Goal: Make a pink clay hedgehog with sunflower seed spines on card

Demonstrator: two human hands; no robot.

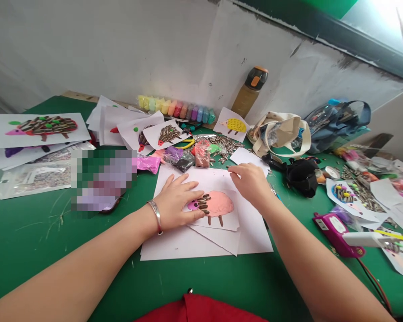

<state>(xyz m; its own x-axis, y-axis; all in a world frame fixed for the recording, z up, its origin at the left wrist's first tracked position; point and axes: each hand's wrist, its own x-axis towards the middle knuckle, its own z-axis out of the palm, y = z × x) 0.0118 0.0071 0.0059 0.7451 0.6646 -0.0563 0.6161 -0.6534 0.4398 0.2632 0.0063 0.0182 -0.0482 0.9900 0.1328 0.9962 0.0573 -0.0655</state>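
A paper hedgehog cutout [215, 214] with a pink clay body lies at the centre of the green desk [36, 241], toward its near edge, on loose white paper sheets [174, 245]. A row of dark sunflower seed shells [204, 203] is set on the clay at the head end.

The left hand [177, 201] lies flat across the cutout, fingers spread and extended, with the fingertips [197, 215] touching the card beside the shells. A metal bangle [156, 215] is on that wrist. The right hand [250, 182] rests at the top edge of the sheets, fingers closed together and slightly curled. Whether they are pinching the paper cannot be determined.

Beyond the sheets, toward the far edge, lie a heap of loose seeds [221, 145] and bagged clay [177, 158]. A row of pastel clay tubs [174, 107] and a water bottle [250, 91] stand at the wall. Finished hedgehog pictures [42, 127] occupy the far left corner. A magenta-and-white hot glue gun [336, 232] lies near the right edge.
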